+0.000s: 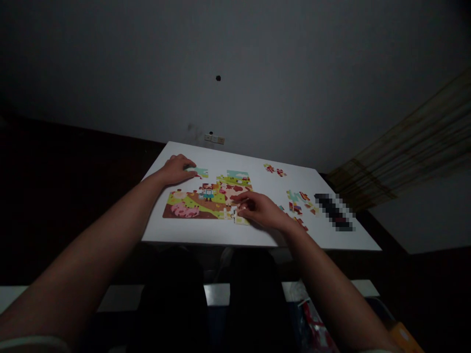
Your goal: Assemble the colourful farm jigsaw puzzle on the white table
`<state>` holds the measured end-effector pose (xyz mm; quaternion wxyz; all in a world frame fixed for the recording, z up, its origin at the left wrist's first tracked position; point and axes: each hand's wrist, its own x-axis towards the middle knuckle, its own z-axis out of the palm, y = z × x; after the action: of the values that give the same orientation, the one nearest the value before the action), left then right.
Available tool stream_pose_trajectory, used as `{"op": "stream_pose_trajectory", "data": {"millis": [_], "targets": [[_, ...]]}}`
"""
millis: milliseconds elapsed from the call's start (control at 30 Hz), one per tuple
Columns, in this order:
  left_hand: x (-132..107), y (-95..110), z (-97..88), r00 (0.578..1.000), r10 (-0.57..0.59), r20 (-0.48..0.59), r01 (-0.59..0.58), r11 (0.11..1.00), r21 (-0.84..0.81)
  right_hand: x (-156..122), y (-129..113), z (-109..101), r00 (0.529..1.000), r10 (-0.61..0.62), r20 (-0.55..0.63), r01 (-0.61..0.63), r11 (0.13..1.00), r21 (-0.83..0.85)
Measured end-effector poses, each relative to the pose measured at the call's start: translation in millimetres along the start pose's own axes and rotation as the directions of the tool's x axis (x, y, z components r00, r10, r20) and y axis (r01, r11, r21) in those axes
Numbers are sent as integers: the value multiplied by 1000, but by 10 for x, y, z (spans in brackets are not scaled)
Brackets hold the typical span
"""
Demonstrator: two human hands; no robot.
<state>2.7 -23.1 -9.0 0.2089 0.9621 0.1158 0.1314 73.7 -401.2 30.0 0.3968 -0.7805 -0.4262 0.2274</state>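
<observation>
A partly joined jigsaw puzzle (pixel 212 201) with a farm picture lies flat on a white table (pixel 176 233). At its near right edge, my right hand (pixel 261 211) has thumb and fingers pinched on a puzzle piece (pixel 241 218) that touches or nearly touches the joined part. The fingers cover much of that piece. My left hand (pixel 178 169) rests at the far left of the table, fingers apart. Its fingertips touch or lie just beside a small sky-coloured puzzle section (pixel 200 172), set apart from the main picture.
Loose puzzle pieces (pixel 296 202) lie scattered to the right, and a small group of red pieces (pixel 275 170) sits farther back. A dark pixelated object (pixel 334 212) is near the right edge. Behind the table stands a grey wall (pixel 257 98) with sockets (pixel 214 139); a curtain (pixel 405 137) hangs right.
</observation>
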Motion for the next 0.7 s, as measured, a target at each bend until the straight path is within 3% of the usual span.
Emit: {"op": "stream_pose_trajectory", "data": {"millis": [167, 333, 500, 700], "targets": [[-5, -5, 4, 1000, 16, 2, -16, 1000, 15, 34, 6, 61, 994, -79, -72, 67, 986, -150], [-20, 12, -8, 1000, 15, 10, -15, 1000, 22, -140, 20, 130, 969, -209, -130, 163, 941, -297], [-8, -4, 6, 999, 28, 17, -28, 999, 28, -380, 73, 303, 965, -167, -202, 79, 920, -384], [36, -70, 51, 999, 38, 6, -38, 999, 18, -392, 173, 437, 932, -142, -334, 25, 943, -332]]}}
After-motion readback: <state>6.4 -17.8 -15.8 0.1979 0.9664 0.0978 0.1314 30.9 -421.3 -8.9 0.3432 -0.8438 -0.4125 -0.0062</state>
